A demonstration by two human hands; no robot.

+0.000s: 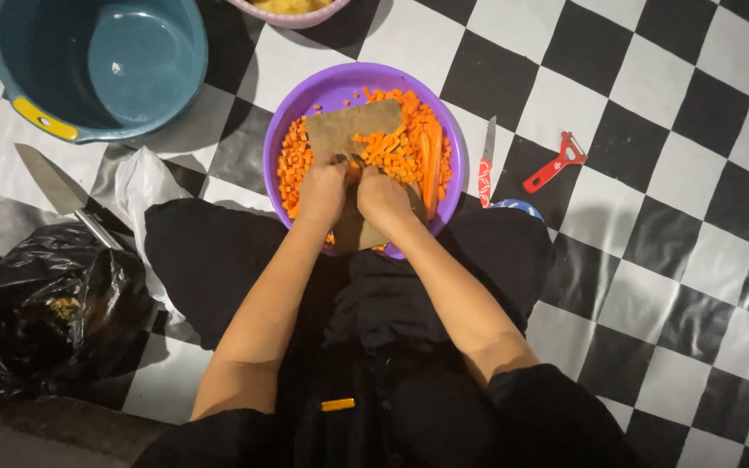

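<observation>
The floor [652,260] is covered with a black and white checked sheet, and the person sits on it with legs in black clothes spread, so the work sits right in front, easy to reach. A big blue bucket [97,65] stands up on the left, well away from the hands. A black rubbish bag [54,303] lies by the left leg, open at the top, close enough to drop scraps in. The purple bowl [327,87] sits between the knees and is full of little orange carrot cubes [292,165]. A brown cutting board [353,126] lies across the bowl, so the cut bits can slide off into it. Some cubes lie on the board, and a few long carrot sticks [431,160] lie along its right side. The left hand [322,191] and the right hand [381,195] are close together on the near end of the board. Their fingers are curled down tight, but what they hold is hidden, so I cannot tell. A large knife [49,182] lies on the floor to the left. A small knife with a red handle [486,165] lies just right of the bowl, and a red peeler [555,165] lies farther right. A pink bowl rim [292,16] peeks in at the top.
</observation>
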